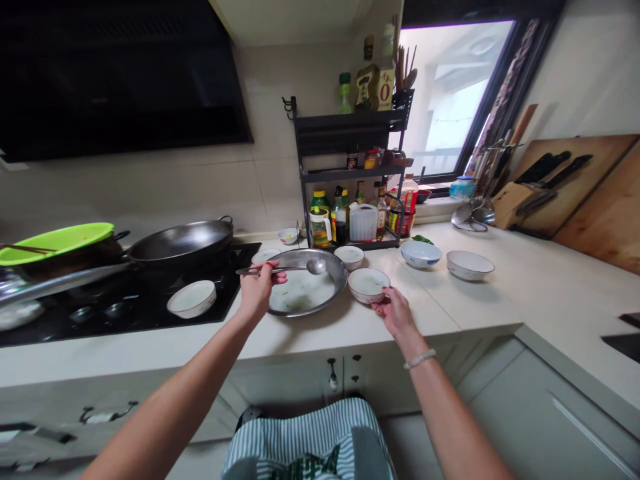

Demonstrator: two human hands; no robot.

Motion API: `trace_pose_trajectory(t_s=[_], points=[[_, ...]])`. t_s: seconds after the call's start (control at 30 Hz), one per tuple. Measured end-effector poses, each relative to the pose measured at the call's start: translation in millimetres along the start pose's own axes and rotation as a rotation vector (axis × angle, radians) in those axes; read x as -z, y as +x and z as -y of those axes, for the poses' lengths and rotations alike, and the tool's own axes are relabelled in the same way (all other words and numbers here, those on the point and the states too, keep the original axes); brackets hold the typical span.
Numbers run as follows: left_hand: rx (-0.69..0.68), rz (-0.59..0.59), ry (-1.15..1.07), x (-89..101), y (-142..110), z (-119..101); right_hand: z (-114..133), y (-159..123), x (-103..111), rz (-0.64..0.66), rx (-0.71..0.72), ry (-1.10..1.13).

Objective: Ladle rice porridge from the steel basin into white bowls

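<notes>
L end, we've a wok (183, 245) & white bowl (193, 308) on the stove (150, 323). Our L hand (257, 292) grips a ladle (316, 267) over the big pan (343, 275); just R, our R hand (397, 311) holds a filled bowl (361, 296) by its edge, nr a blue bowl (421, 259).

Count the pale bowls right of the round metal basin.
4: one round white patterned bowl in the right hand; a round white bowl just behind it; a round pale-blue bowl farther right; a wide white bowl rightmost. The black metal rack might hide others.
</notes>
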State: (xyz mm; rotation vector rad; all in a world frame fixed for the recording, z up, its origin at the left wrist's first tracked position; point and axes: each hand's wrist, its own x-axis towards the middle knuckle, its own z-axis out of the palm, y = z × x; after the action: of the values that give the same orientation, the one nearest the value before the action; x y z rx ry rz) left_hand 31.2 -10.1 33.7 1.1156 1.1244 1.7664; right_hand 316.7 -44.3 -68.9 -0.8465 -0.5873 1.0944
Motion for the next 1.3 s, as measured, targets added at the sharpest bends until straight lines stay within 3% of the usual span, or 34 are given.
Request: trace_pose_trajectory(t_s=[0.13,0.27,0.37,0.5,0.87,1.3], points=[[-0.066,0.045,0.270,29.8,2.5,7.5,0.8,-0.4,-0.5,-0.008,0.008,-0.003],[-0.101,0.100,0.419,41.2,0.3,17.8,1.7,-0.4,-1.3,-0.011,0.007,-0.001],[-0.049,0.112,0.361,41.9,1.8,25.9,1.7,-0.3,-1.1,-0.013,0.010,-0.007],[0.012,0.030,0.230,41.7,8.8,30.6,1.3,-0.1,-0.5,-0.010,0.005,-0.015],[0.153,-0.156,0.025,35.3,11.6,6.8,0.5,0.6,-0.3,-0.009,0.007,-0.015],[0.197,-0.122,-0.001,24.4,7.1,-3.9,0.9,0.5,-0.4,-0.019,0.007,-0.023]])
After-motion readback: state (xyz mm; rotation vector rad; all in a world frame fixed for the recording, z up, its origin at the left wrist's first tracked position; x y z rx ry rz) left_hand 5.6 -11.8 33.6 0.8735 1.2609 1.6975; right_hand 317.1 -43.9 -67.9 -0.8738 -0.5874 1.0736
